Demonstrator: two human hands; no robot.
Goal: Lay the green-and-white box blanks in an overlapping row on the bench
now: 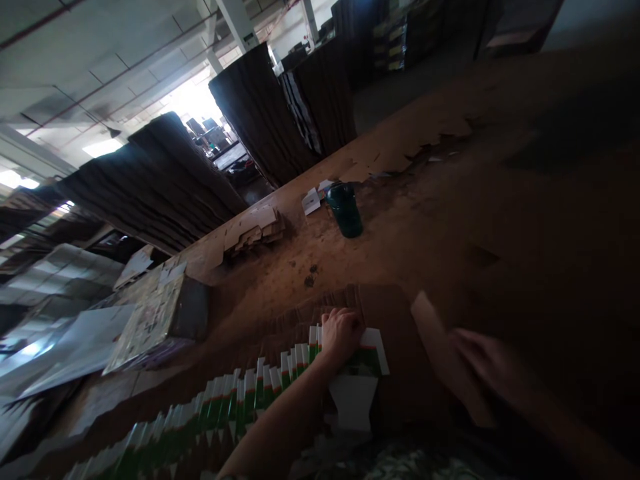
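My left hand (pixel 343 332) has its fingers curled over the near end of a row of flattened cartons (pixel 215 407), white and green with an orange line. Beneath that hand lies the last carton (pixel 373 357), its white flap angled down toward me. My right hand (pixel 483 363), smeared by motion, grips a narrow piece of brown cardboard (pixel 445 357) at its side. Brown cardboard sheets (pixel 395 313) lie under and behind the cartons.
A dark green cup (pixel 345 210) stands on the worn wooden table (pixel 400 233). Small cardboard scraps (pixel 255 227) lie near the far edge. At left sits a block-like, paper-covered box (pixel 160 320). Tall stacks of cardboard (pixel 265 113) rise beyond the table.
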